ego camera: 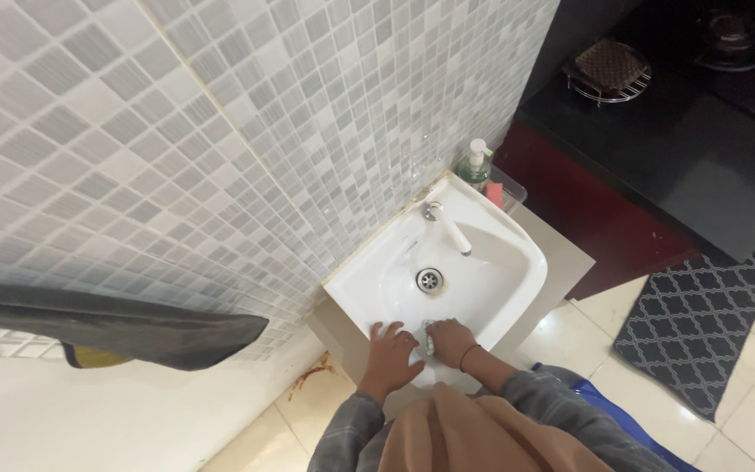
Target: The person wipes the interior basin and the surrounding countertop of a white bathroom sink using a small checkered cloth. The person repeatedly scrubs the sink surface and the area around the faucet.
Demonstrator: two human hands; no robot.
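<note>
A white wall-hung washbasin held only its metal drain (bowl otherwise bare). The green soap pump bottle stood at its back corner. On the front rim, the left hand lay spread flat; the right hand's grip pinched a small grey scrubbing pad.

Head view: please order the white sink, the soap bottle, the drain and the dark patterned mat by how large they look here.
1. White sink; the dark patterned mat looks similar but is cut by the frame, so unsure.
2. Soap bottle.
3. Drain.
</note>
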